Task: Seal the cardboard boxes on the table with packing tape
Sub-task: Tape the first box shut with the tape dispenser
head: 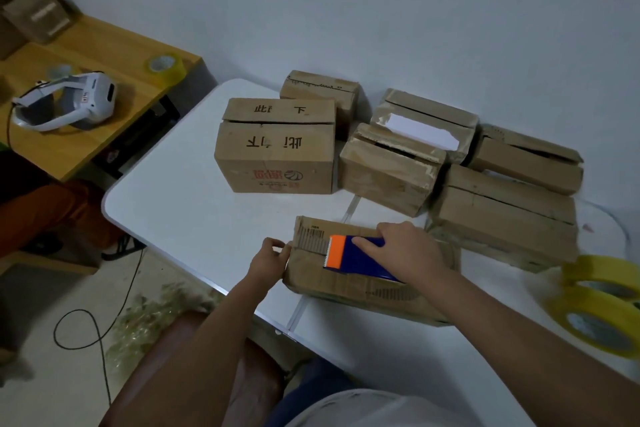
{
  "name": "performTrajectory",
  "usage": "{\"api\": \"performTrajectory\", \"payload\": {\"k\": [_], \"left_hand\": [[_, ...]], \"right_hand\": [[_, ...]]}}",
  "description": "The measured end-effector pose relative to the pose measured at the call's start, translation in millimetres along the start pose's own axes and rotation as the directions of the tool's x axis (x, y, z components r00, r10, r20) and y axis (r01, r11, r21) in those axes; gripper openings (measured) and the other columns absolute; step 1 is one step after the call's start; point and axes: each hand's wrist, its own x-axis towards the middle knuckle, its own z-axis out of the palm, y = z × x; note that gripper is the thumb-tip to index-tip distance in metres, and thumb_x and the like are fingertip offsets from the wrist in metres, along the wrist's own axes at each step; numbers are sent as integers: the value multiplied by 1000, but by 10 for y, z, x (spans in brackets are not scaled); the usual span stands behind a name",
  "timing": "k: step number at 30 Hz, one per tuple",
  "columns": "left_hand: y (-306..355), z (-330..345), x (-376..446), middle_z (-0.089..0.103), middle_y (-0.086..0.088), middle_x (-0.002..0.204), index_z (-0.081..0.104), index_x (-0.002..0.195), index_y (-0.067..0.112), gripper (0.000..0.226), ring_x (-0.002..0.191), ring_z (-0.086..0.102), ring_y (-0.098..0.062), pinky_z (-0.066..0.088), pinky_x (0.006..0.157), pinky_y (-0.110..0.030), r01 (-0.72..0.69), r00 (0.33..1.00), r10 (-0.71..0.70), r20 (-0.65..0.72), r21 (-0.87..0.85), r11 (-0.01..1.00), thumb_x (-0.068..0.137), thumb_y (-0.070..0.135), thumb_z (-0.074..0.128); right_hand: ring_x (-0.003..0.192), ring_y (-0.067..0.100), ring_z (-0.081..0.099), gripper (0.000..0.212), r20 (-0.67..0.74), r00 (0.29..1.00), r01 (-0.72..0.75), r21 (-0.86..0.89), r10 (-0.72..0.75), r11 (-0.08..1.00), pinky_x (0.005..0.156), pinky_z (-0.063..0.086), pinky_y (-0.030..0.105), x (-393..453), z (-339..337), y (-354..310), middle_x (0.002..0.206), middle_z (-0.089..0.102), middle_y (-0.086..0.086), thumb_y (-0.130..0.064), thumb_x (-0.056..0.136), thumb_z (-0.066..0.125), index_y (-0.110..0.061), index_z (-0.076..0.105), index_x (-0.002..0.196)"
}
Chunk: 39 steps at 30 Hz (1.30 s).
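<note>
Hands first: right hand (405,246) wrapped round blue-orange tape dispenser (356,255), toothed edge sitting on top of nearest box (349,279). Left hand (268,258) pinches that box's left end, prob. pressing tape down there, tho tape itself too clear to make out. Box sits at front of white table (180,204), w/ yellow tape rolls (602,308) just right. Further back, six more boxes (277,146), flaps looking unsealed. Risk: dispenser tilts off the seam, strip runs crooked; box could skid if left-hand pinch lets go.
</note>
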Motion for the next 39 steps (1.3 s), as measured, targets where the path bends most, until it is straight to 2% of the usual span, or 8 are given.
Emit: {"api": "performTrajectory", "payload": {"k": [4,10,18,20,22,24,26,39], "left_hand": [[-4,-11,95,64,-12,109,57,118,7,30,85,58,-21,48,71,-28,11,998,-26,65,223,975,104,30,44],[169,-272,-200,69,-1,119,64,126,16,29,98,67,-13,51,80,-20,-305,940,325,-103,174,936,105,22,44],[160,-127,-508,33,-7,158,10,159,20,82,139,41,-25,38,109,-32,-306,937,240,253,263,915,92,66,23],[151,-203,-475,13,-3,165,-1,159,18,100,150,21,-21,23,116,-29,-470,879,390,273,368,802,85,78,29],[169,-260,-403,-10,0,166,-12,157,18,117,153,-8,-15,1,124,-36,-659,744,567,353,522,541,77,89,35],[246,-240,-290,-23,-3,163,-17,156,16,126,149,-23,-17,-10,123,-42,-734,640,592,489,616,285,72,92,38],[349,-137,-191,-28,-8,161,-17,156,15,130,148,-28,-24,-15,121,-43,-749,614,546,571,639,174,69,92,43],[296,-43,3,-7,-9,165,-13,157,24,126,152,-10,-27,0,124,-48,-756,598,567,566,633,166,68,96,42]], "right_hand": [[64,10,51,53,-10,1000,8,9,-8,1000,47,33,23,-13,4,-3,69,50,-9,-76,86,38,-25,51,77],[63,10,50,52,-17,1000,13,5,-12,1000,47,32,24,5,-1,-9,65,46,-11,-75,86,38,-26,48,74],[69,13,56,52,1,1000,20,16,-20,1000,54,39,25,34,7,-9,73,55,-7,-75,86,39,-25,49,75],[71,13,56,52,6,1000,18,6,-18,1000,54,40,25,36,9,-12,79,62,-4,-75,86,40,-25,51,78],[70,12,55,51,7,1000,24,-2,-24,1000,53,36,24,33,8,-12,84,65,-4,-73,87,40,-25,52,81],[72,12,57,50,21,999,27,-11,-27,1000,54,37,23,35,-16,-27,86,66,-4,-72,88,41,-24,54,84],[76,14,61,51,42,999,27,-40,-25,999,59,42,25,50,-50,-58,87,67,-3,-72,88,41,-23,56,85],[62,13,54,67,147,989,39,-116,-22,992,48,35,26,35,-272,239,68,56,-1,-79,85,33,-18,58,70]]}}
